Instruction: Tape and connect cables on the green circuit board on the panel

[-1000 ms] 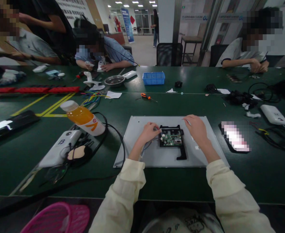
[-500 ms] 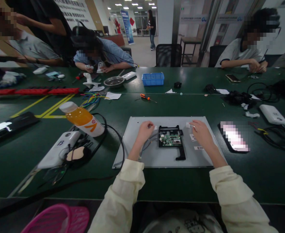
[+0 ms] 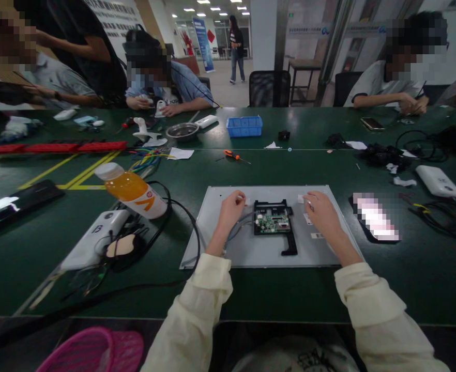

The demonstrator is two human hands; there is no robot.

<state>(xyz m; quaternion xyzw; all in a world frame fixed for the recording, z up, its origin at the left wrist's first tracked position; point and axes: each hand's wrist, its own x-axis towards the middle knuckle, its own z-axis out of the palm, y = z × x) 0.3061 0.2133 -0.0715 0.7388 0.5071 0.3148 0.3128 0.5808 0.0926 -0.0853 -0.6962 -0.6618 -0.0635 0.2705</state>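
A grey panel (image 3: 236, 254) lies flat on the green table. Near its middle sits a black bracket (image 3: 290, 243) around a green circuit board (image 3: 272, 223), with grey wires (image 3: 240, 226) running off to the left. My left hand (image 3: 232, 207) is over the panel left of the board, fingers pinched near a small white piece; what they hold is too small to name. On the other side, my right hand (image 3: 321, 207) is closed beside a small white tab (image 3: 301, 199), its grip likewise unclear. White labels (image 3: 317, 235) show beneath the right wrist.
An orange drink bottle (image 3: 135, 192), a white power bank (image 3: 96, 240) and black cables stand left. Right of the panel lies a phone (image 3: 375, 219). Beyond are an orange screwdriver (image 3: 232, 155), a blue basket (image 3: 244, 126) and a metal bowl (image 3: 182, 132). Several people are around the table.
My hands have barely shifted over the panel. Across the table, the person in blue has raised their head, and the person standing in the background has moved slightly left.
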